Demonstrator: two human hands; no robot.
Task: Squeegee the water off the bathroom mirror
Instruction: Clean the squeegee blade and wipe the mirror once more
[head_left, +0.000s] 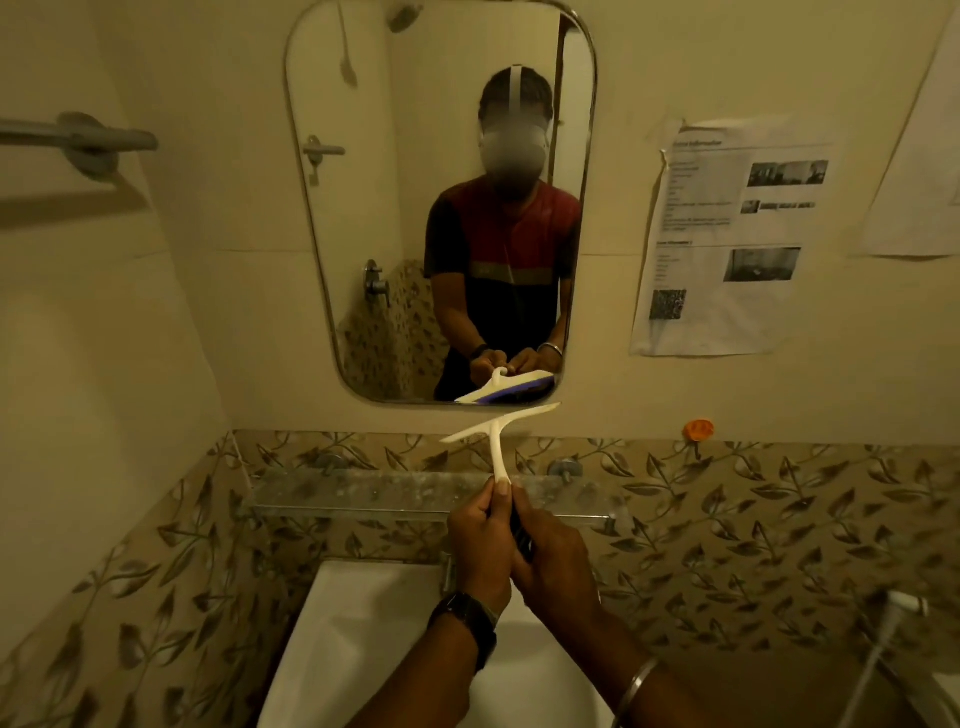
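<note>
Squeegee (497, 434) was in both of your hands, held up over the sink (358, 623) with its white T-shaped head just under the bottom edge of the mirror (363, 218). The blade was tilted, its right end higher than its left. Your left hand (480, 545) (the one with the dark watch on its wrist) was curled round the handle, thumb lying up along the pale stem. Your right hand (558, 561), a metal bangle on its wrist, was wrapped round the lower, darker part of the handle, pressed close against the left. Whether the blade touched the wall below the glass could not be told. The mirror reflected you front-on, both hands and the head of the squeegee showing at its lower edge, where the underside of the blade looked blue. A clear glass shelf (363, 493) ran across the leaf-patterned tiles (779, 519) between mirror and sink, behind your fingers. To the right of the mirror a printed notice (727, 244) hung on the wall, and a small orange hook (698, 430) sat lower down. A grey towel bar (78, 137) stuck out on the left wall.
</note>
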